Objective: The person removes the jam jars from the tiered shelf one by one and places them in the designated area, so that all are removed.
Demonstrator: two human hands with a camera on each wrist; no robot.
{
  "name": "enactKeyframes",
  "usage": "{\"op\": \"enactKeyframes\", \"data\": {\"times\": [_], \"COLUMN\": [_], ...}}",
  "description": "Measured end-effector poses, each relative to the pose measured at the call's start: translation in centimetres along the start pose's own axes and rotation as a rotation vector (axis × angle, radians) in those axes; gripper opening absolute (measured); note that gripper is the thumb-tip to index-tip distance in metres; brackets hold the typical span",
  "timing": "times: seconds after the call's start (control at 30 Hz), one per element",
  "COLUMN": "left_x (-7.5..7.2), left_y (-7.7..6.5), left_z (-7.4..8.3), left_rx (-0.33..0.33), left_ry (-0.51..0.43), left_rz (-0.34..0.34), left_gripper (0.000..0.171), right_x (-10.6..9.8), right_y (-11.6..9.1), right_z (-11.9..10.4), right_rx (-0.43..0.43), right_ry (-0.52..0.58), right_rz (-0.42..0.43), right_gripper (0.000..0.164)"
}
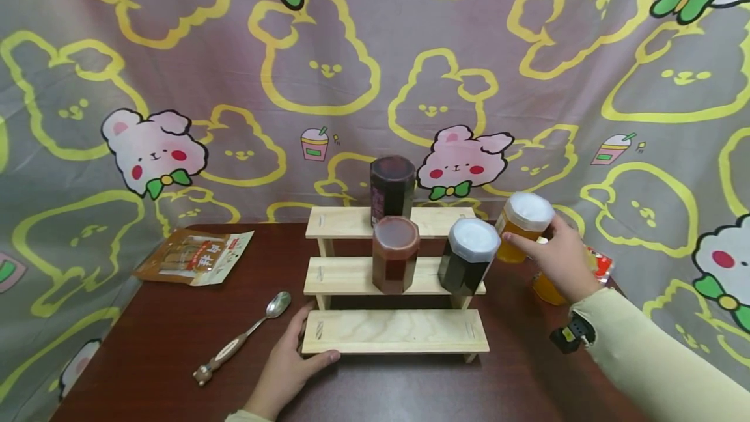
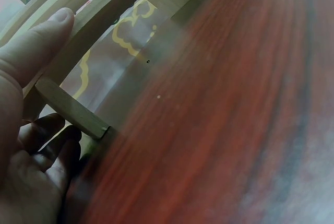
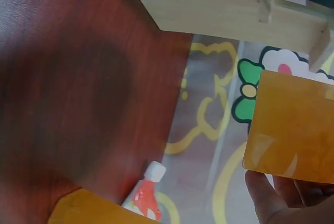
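Observation:
A three-step wooden rack point(image 1: 395, 331) stands on the table. My left hand point(image 1: 288, 360) grips the left end of its lowest step, the thumb lying along the front edge. In the left wrist view, the left thumb point(image 2: 39, 46) rests on the wood, with the other fingers below it. My right hand point(image 1: 556, 256) holds an amber jar point(image 1: 515, 233) with a whitish lid, raised beside the rack's right end. On the middle step stand a reddish-brown jar point(image 1: 396, 259) and a dark jar point(image 1: 465, 266) with a white lid. Another dark jar point(image 1: 391, 191) occupies the top step.
Under my right forearm, a second amber jar point(image 1: 547, 288) stands on the table, partly hidden. A red-and-white package point(image 1: 602, 266) lies near it. To the left are a spoon point(image 1: 240, 340) with a bear-shaped handle end and a brown snack bag point(image 1: 193, 258). A patterned cloth point(image 1: 363, 51) hangs behind.

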State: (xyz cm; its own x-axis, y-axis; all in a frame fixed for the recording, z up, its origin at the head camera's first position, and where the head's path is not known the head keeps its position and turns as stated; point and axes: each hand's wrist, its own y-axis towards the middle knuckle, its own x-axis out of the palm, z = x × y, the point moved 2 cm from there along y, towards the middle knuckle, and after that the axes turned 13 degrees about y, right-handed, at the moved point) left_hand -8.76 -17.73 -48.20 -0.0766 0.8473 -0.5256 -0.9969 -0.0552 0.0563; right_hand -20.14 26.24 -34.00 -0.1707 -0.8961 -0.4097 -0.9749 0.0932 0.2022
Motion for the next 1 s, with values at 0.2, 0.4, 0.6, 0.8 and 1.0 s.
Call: {"op": "enactKeyframes", "data": {"times": [0.2,0.4,0.6,0.8,1.0], "left_x": [0.1,0.1,-0.1,-0.1,-0.1], "left_y": [0.0,0.0,-0.1,-0.1,0.0], "left_z": [-0.1,-0.2,0.1,0.1,0.0], "left_rx": [0.0,-0.003,0.005,0.008,0.001], "left_ry": [0.019,0.026,0.02,0.016,0.036], "left_rz": [0.004,0.006,0.008,0.008,0.01], "left_gripper": [0.101,0.102,0.1,0.1,0.102], "right_x": [0.5,0.9,1.3,1.8,2.4], "right_y": [-0.4,-0.7,-0.9,-1.3,-1.3], "right_z": [1.0,2.2,3.2,4.1,5.1], "right_rx": [-0.018,-0.033,-0.043,-0.038,-0.034], "right_ry": [-0.016,0.007,-0.016,-0.022,-0.014], "right_rz": [0.037,0.032,0.049,0.061,0.081], "right_gripper": [0.083,0.081,0.077,0.075,0.074]}}
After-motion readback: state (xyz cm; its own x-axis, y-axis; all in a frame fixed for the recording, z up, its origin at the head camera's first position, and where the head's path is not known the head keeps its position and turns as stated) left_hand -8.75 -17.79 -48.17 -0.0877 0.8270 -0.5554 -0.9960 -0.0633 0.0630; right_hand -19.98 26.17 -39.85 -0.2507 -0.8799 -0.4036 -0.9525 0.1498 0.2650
